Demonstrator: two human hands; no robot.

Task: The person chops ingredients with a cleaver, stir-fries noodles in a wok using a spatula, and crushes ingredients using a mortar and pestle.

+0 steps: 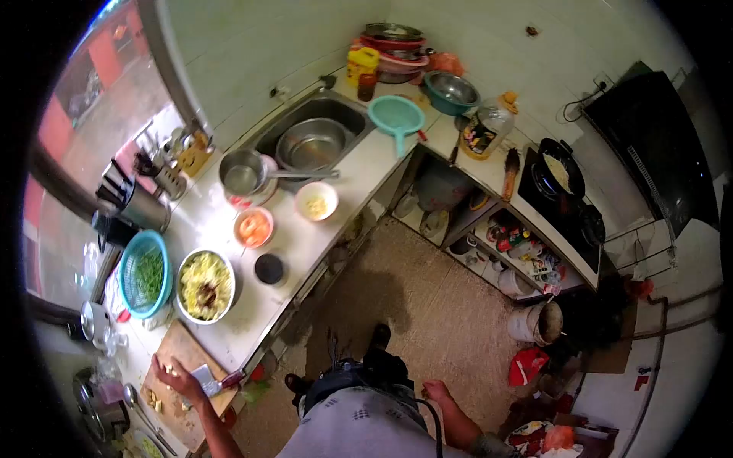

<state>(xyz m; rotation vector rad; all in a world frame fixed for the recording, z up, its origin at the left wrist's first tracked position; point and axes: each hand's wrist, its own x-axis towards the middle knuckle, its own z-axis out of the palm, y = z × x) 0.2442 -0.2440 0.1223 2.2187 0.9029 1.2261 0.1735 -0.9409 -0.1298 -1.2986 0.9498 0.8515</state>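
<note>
My left hand (179,379) is over the wooden cutting board (187,347), fingers apart, beside the blade of a cleaver (205,379) with a dark red handle. Whether the fingers touch a small pale piece is too small to tell. Several pale pieces (155,401) lie on the board's left part. Away from the counter, my right hand (437,391) hangs over the floor at my side, its fingers curled; what they hold, if anything, is hidden.
Behind the board stand a steel bowl of yellow shreds (205,285), a blue basket of greens (145,275), a red-orange bowl (253,227) and a dark cup (269,269). The sink (313,140) is farther back. A wok (561,169) sits on the stove at right.
</note>
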